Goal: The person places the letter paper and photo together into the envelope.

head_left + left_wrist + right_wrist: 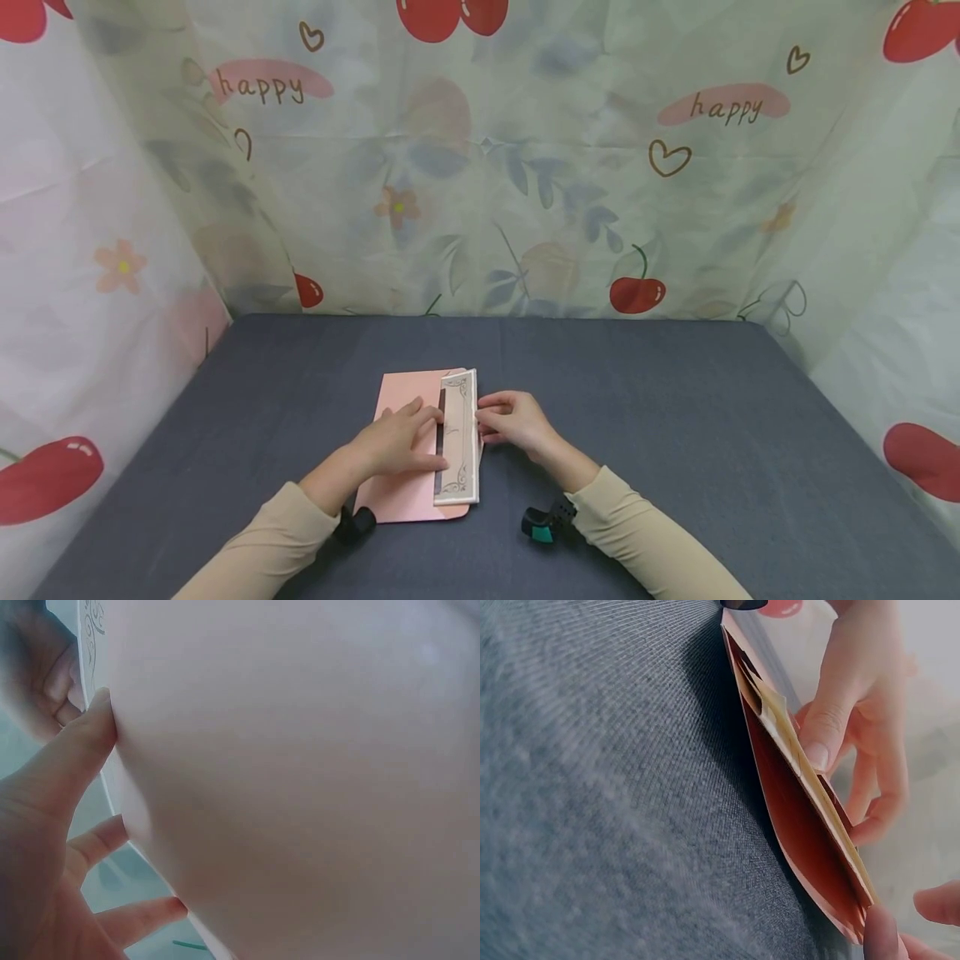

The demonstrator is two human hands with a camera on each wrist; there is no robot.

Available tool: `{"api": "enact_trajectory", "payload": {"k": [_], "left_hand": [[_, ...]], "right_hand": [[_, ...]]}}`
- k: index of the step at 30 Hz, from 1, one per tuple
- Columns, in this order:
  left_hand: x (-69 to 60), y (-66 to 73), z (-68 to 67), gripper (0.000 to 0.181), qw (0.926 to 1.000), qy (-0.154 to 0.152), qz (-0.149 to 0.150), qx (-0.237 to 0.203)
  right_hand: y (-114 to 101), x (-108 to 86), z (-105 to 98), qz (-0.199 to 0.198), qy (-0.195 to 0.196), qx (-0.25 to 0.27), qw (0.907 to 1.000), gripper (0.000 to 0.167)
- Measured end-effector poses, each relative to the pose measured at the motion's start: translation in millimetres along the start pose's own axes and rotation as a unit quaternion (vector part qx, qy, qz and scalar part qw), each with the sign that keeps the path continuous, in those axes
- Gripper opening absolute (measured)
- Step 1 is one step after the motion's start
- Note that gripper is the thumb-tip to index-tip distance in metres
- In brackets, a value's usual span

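A flat pink envelope-like folder [401,492] lies on the table, with a cream panel [459,442] along its right side. Scrollwork decorates the panel's corners, and a dark strip runs down its left edge. My left hand [393,437] rests over the folder, fingers spread, fingertips and thumb at the panel's left edge. From the right, my right hand [517,421] pinches the folder's right edge. In the right wrist view the folder's side [780,825] gapes, showing a reddish inside under cream layers [810,776]. A pink surface [300,750] fills most of the left wrist view.
A dark grey cloth covers the table [637,400]. Printed curtains [487,225] enclose the back and both sides. Black wrist-worn devices show on both arms, the right device [540,527] having a teal part.
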State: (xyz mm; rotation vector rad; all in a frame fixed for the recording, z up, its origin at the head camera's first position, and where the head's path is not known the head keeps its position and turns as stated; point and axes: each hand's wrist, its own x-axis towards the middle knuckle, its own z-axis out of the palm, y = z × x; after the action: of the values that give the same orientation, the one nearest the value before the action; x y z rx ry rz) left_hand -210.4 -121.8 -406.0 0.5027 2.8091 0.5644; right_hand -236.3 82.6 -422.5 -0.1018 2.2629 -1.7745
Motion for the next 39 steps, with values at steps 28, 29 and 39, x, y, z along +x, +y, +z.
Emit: {"api": "enact_trajectory", "payload": {"k": [28,29,39], "left_hand": [[-0.2,-0.2,0.8,0.055,1.0000,0.000,-0.004,0.003],[-0.2,-0.2,0.8,0.055,1.0000,0.000,-0.003,0.003],[0.0,-0.8,1.1,0.055,1.0000,0.002,0.001,0.006]], "right_hand": [[-1.7,-0.5,5.8,0.007,-0.026,-0.010,0.9996,0.030],[-1.3,-0.3,5.8,0.006,-0.029,-0.010,0.9995,0.030],[-3.4,1.7,7.0,0.004,-0.042,-0.021,0.9989,0.034]]}}
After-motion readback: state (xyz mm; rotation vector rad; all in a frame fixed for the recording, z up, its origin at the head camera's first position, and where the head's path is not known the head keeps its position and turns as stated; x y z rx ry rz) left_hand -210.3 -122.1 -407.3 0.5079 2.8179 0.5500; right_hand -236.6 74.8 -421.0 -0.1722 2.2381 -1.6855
